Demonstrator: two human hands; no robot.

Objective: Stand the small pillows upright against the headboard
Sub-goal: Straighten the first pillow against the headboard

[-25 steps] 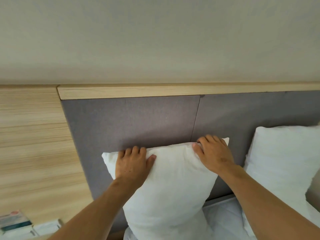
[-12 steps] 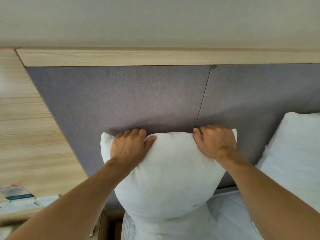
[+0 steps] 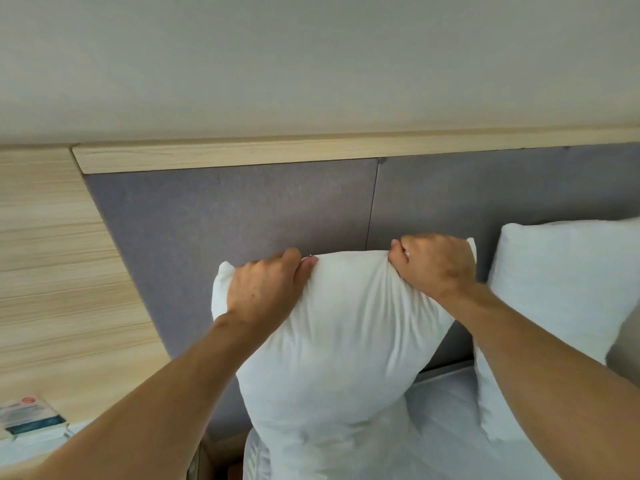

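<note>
A small white pillow [image 3: 343,344] stands upright against the grey padded headboard [image 3: 242,216], its lower end on the bed. My left hand [image 3: 266,289] grips its top edge near the left corner, fingers curled over the back. My right hand [image 3: 436,265] pinches the top edge near the right corner. A second white pillow [image 3: 561,299] leans upright against the headboard just to the right, touching my right forearm.
A light wooden ledge [image 3: 311,152] caps the headboard, with the pale wall above. Wood panelling [image 3: 62,271] runs along the left. A bedside surface at the lower left holds leaflets [image 3: 31,415]. White bedding [image 3: 443,427] lies below the pillows.
Both hands have gone from lying flat on the pillow's top to gripping its top edge with curled fingers. The pillow's fabric is bunched up at the top. The view has tilted upward.
</note>
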